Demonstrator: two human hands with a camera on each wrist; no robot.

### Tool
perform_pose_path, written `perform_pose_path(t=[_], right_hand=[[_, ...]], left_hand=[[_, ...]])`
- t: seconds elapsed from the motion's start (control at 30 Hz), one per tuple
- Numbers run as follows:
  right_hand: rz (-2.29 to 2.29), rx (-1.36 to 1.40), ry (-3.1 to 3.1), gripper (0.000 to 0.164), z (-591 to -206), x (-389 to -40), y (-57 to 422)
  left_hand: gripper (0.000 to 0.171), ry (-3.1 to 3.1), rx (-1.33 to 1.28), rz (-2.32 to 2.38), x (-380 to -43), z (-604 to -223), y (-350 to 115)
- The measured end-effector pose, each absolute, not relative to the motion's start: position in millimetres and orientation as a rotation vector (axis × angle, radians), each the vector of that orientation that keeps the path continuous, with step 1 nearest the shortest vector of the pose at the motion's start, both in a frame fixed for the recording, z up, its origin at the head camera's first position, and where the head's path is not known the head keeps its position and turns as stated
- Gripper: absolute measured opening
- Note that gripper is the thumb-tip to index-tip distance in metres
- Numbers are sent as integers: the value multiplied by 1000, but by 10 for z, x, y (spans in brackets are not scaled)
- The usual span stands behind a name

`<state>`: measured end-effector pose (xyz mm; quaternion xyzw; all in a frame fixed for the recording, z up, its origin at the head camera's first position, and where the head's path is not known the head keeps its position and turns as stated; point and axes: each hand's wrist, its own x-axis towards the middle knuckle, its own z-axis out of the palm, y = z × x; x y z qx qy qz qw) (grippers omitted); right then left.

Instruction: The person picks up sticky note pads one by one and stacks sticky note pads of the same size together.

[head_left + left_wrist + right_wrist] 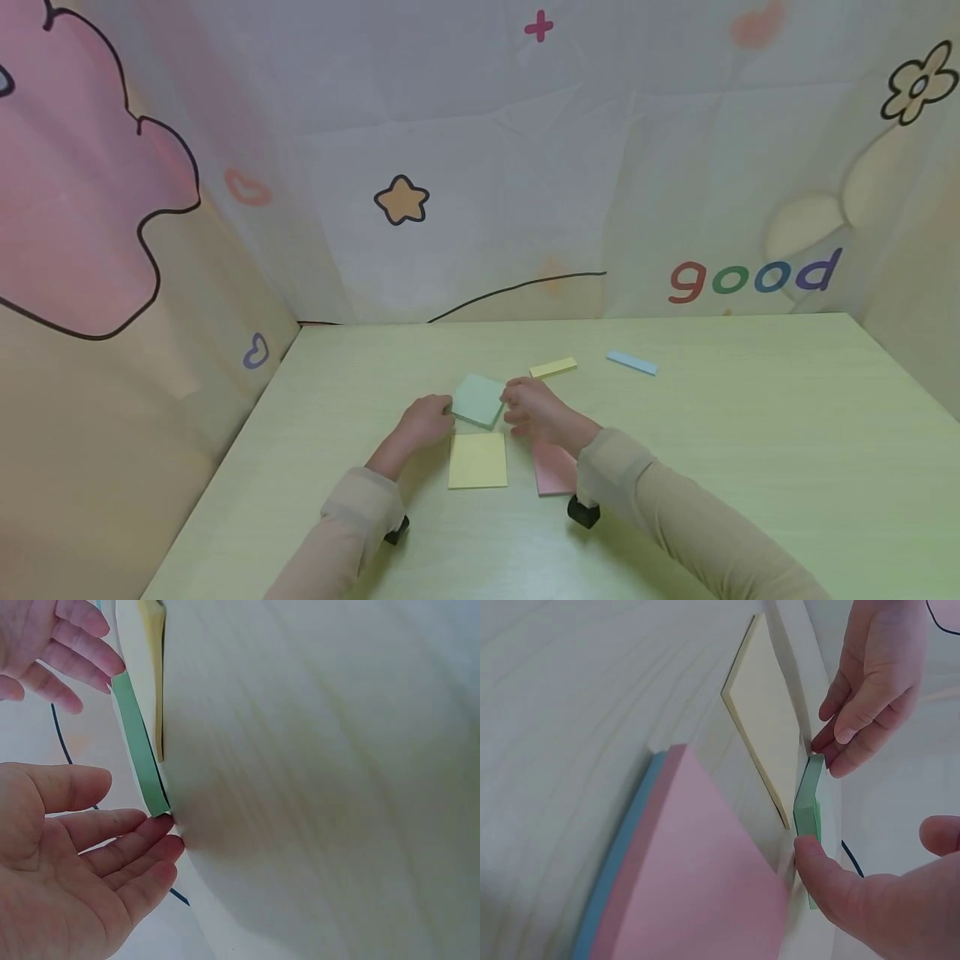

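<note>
A pale green sticky-note pad [478, 400] lies turned at an angle on the table, beyond a yellow sticky-note pad [477, 461]. The left hand [431, 419] touches the green pad's left corner with extended fingertips, its thumb apart in the left wrist view. At the opposite corner is the right hand [536, 408]; in the right wrist view its thumb [821, 874] touches the green pad's edge. Under the right forearm lies a pink sticky-note pad [553, 468], partly hidden. The right wrist view shows a blue pad [619, 859] beneath the pink one.
Farther back on the table lie a narrow yellow strip pad [553, 367] and a narrow blue strip pad [632, 363]. A printed cloth backdrop [480, 250] rises behind the table [750, 467]. Small black devices sit below both sleeves' cuffs.
</note>
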<state>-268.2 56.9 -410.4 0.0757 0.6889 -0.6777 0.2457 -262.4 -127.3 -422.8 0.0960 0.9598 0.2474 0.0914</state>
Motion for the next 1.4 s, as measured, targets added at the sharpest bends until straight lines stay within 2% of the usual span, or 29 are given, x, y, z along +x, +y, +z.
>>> perform_pose_path(t=[0.87,1.4], right_hand=[[-1856,171,1846,47,-4141,-2678,545],[-1833,175,1871,48,-4120,-2681,552]], left_hand=[[25,2875,348,723,-2540,-4221,-1244],[22,2879,387,677,-2446,-4204,-1202]])
